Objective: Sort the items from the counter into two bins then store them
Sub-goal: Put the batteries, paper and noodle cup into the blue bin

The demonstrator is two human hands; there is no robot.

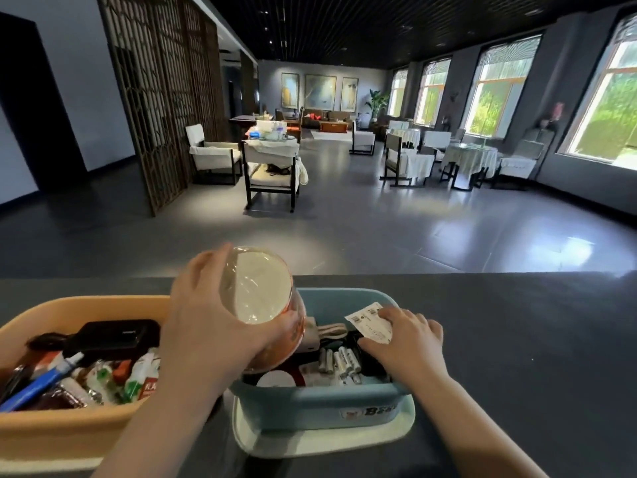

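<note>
Head view. A round cup-shaped container point(262, 298) with a film-sealed lid is held by the left hand point(206, 319), fingers and thumb curled about its rim. It is tilted, its long axis leaning up and away, base low over the left part of the blue bin point(320, 401). The right hand point(405, 343) lies inside that bin, fingers pinching a paper slip point(370, 322) above the batteries point(339, 362). The orange bin point(51, 429) stands just left. The container is judged nearer the blue bin.
</note>
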